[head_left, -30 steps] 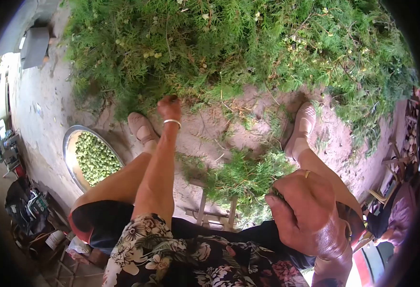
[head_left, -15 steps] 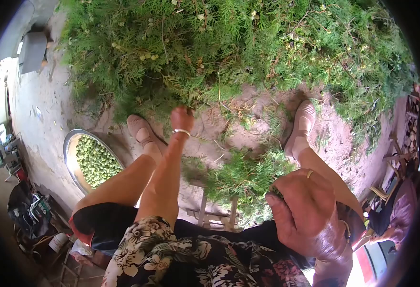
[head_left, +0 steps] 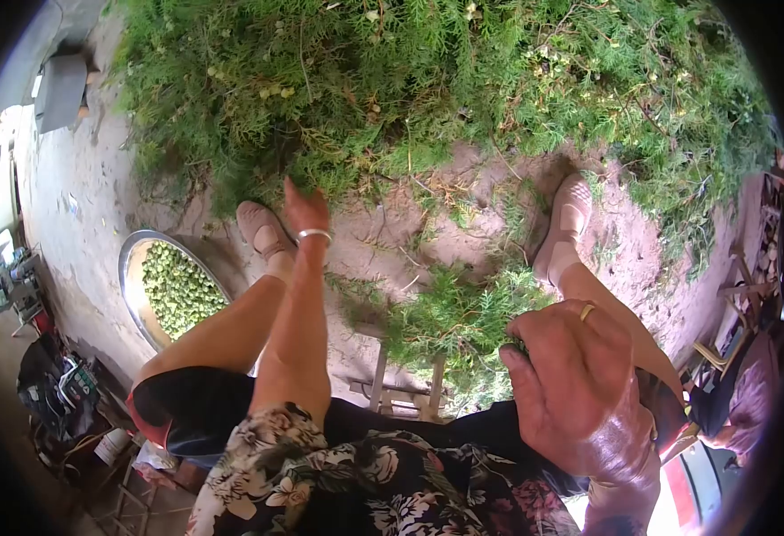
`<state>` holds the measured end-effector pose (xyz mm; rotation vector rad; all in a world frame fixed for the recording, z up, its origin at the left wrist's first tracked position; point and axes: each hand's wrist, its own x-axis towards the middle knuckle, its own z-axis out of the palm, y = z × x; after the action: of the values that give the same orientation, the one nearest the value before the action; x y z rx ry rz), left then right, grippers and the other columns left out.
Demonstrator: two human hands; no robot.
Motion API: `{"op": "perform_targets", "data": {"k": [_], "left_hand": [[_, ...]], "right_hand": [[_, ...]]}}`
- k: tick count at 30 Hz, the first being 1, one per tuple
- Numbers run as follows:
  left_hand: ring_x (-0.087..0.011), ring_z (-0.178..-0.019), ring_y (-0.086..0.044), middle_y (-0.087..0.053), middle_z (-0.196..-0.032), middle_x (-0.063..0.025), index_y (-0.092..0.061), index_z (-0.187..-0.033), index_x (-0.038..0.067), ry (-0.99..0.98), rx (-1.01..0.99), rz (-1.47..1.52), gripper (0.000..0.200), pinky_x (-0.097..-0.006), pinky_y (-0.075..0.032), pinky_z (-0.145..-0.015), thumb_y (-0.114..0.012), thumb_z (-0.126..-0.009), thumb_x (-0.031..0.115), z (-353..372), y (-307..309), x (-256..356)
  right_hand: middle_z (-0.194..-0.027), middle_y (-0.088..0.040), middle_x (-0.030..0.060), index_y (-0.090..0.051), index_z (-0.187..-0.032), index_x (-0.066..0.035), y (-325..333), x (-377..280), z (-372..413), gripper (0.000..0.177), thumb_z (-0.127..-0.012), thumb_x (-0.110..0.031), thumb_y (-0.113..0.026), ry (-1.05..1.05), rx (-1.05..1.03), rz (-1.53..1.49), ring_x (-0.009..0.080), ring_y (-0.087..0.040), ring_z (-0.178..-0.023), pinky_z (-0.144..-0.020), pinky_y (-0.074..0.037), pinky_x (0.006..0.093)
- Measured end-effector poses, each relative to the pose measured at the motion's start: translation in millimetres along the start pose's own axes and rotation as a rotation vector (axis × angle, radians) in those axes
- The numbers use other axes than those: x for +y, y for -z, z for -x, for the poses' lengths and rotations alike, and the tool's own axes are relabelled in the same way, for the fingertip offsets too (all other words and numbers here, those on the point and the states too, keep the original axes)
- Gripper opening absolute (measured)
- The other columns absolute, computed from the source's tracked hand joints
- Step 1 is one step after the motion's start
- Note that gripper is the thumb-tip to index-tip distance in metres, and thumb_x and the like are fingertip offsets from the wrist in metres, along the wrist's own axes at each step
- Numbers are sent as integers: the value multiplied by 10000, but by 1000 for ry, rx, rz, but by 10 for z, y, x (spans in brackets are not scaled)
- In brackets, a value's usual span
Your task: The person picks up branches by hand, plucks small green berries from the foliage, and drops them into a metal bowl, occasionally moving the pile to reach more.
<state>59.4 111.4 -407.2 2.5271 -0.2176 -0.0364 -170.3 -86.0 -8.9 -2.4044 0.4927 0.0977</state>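
Observation:
My left hand (head_left: 306, 207), with a silvery bracelet at the wrist, reaches to the lower edge of a big heap of green conifer branches (head_left: 392, 80), beside my left shoe. Its thumb stands apart from the fingers, and I see nothing in it. My right hand (head_left: 572, 371), with a gold ring, is held close to the camera above my right thigh. Its fingers are curled and pinched around something too small to make out. Below the heap, a metal basin (head_left: 133, 299) full of small green cones (head_left: 177, 290) stands on the floor to the left.
A smaller bunch of green sprigs (head_left: 459, 317) lies between my legs, near a low wooden stool (head_left: 379, 380). Tools and dark bags (head_left: 57, 384) are at the left edge. Wooden furniture and a maroon cloth (head_left: 754, 380) are at the right. A grey box (head_left: 61, 92) sits upper left.
My left hand has moved left and slightly up, toward my left shoe, and its thumb now shows apart. My right hand has stayed nearly still, still curled.

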Motion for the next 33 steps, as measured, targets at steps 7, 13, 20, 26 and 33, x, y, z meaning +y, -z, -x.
{"op": "perform_targets", "data": {"k": [7,13,20,26,33], "left_hand": [[-102,-423,-485,-533,-536,-22,-626,-704,42,299,-700,427,140,-241,-358,-351,-559,-823,15,192,-59,450],[-96,-449,-497,-591,-618,-36,-634,-711,27,396,-903,681,83,-214,-380,-369,-621,-792,12,1279,-148,757],[-205,-529,-589,-626,-616,-121,-665,-710,19,95,-192,270,98,-339,-451,-516,-664,-740,111,418,-79,226],[-368,-807,-623,-658,-823,-185,-644,-802,28,-113,-287,-345,199,-473,-481,-697,-654,-751,220,137,12,476],[-366,-745,-625,-647,-784,-202,-630,-828,29,-88,-368,-403,181,-455,-488,-637,-647,-774,201,8,-33,303]], "right_hand": [[-779,-567,168,-538,-911,31,11,-31,-10,245,-696,40,-657,-42,-77,59,340,-548,-684,-636,-440,422],[-795,-566,163,-538,-914,45,-18,-18,-20,240,-702,34,-649,-38,-155,55,337,-552,-694,-643,-438,424],[-811,-574,161,-541,-922,43,-16,-21,24,252,-695,41,-650,-40,-109,70,344,-568,-722,-651,-440,426],[-807,-573,167,-542,-926,43,-37,-21,22,272,-681,42,-659,-51,-62,91,347,-567,-716,-670,-449,428],[-791,-563,165,-534,-912,50,-54,6,26,256,-682,54,-647,-28,-44,54,347,-561,-701,-658,-453,434]]}}
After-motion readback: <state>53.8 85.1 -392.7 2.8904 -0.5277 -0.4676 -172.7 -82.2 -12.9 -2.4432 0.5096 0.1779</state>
